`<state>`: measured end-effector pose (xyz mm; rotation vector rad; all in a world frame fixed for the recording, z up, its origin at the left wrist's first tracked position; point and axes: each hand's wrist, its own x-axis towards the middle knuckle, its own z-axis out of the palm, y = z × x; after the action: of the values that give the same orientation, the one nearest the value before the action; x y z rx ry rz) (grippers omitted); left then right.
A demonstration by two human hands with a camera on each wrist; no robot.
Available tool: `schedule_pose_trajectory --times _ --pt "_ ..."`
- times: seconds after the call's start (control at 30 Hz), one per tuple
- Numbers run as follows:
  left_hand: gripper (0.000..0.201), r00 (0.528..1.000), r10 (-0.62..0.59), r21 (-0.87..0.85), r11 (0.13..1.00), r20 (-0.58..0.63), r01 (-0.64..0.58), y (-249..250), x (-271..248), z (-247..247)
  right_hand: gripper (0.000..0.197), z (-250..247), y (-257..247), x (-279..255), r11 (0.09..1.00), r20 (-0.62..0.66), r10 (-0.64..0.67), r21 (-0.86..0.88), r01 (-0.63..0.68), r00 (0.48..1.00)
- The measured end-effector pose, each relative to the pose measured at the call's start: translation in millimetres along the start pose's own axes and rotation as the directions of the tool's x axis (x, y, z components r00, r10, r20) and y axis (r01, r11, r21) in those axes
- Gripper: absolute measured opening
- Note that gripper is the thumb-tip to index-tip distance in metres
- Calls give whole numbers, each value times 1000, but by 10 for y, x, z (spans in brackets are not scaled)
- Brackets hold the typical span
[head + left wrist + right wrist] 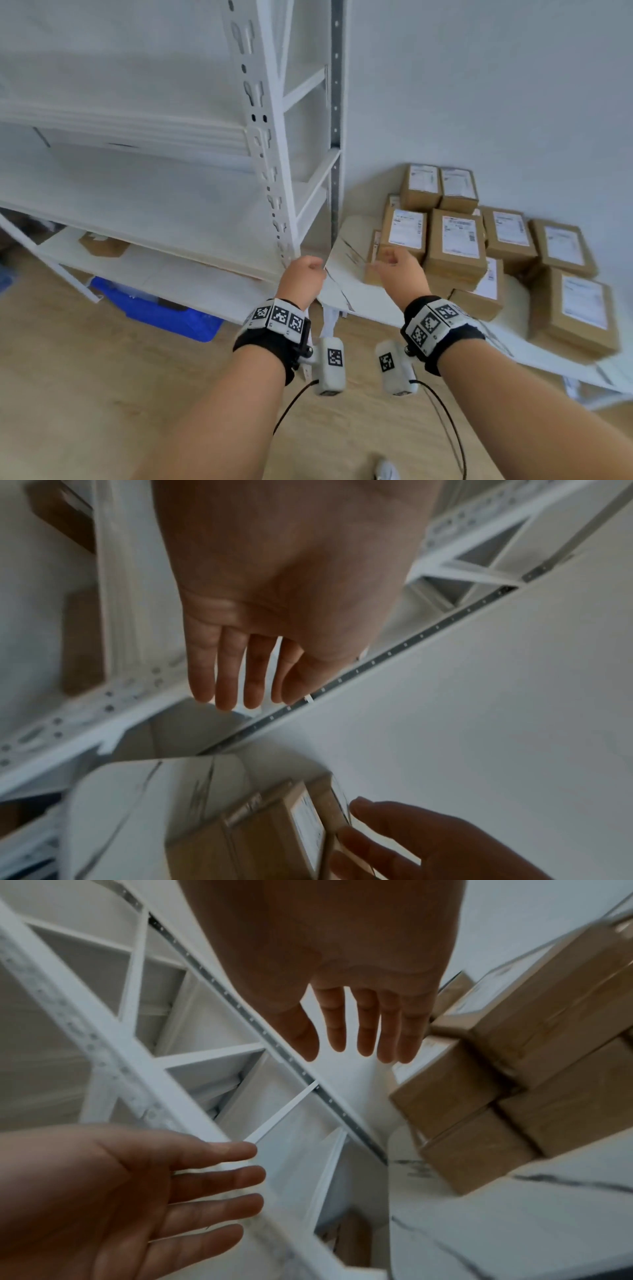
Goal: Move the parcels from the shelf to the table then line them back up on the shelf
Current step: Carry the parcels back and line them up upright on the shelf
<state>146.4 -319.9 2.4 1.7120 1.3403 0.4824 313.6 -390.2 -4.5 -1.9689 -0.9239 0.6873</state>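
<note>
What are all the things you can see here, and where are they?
parcels: about a dozen, brown with white labels, piled on the table by the wall
table: one, white marbled, right of the shelf
shelf: one, white metal, left; middle boards bare
small parcel: one, brown, low board of the shelf
bin: one, blue, floor under the shelf
left hand: empty, fingers relaxed
right hand: empty, near the pile

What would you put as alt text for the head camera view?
Both hands, left hand and right hand, reach out with nothing in them toward brown parcels piled on a white table, beside a white shelf that is mostly bare.
</note>
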Motion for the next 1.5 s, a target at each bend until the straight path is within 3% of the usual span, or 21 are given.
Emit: schedule_pose_trajectory --times 0.33,0.53,0.73,0.87,0.97,1.2,1.27,1.5 --pt "36 976 107 100 987 191 -128 914 637 1252 50 -1056 649 716 995 -133 101 0 -101 986" --pt "41 967 66 166 980 246 -109 1122 945 1871 62 -1423 1020 1049 982 -157 184 0 -187 970" --pt "48 966 21 226 971 257 -81 1279 1193 2178 68 -1517 1276 1308 959 -71 282 48 -279 957" --pt "14 973 46 313 943 225 -117 1261 1236 2300 66 -1468 1400 1416 948 -59 311 84 -306 948" --pt "33 975 53 339 932 215 -126 1280 1223 2351 62 -1458 1446 1463 942 -117 324 137 -308 939" --pt "14 964 127 235 955 234 -183 1419 1157 2472 64 -1594 1595 1432 934 -188 349 145 -325 918" --pt "26 958 144 196 961 246 -195 1467 1065 2550 62 -1694 1654 1370 930 -223 358 169 -326 907" --pt "26 903 228 114 951 364 -286 1681 823 3028 53 -2207 1873 1077 917 -410 395 235 -323 822"
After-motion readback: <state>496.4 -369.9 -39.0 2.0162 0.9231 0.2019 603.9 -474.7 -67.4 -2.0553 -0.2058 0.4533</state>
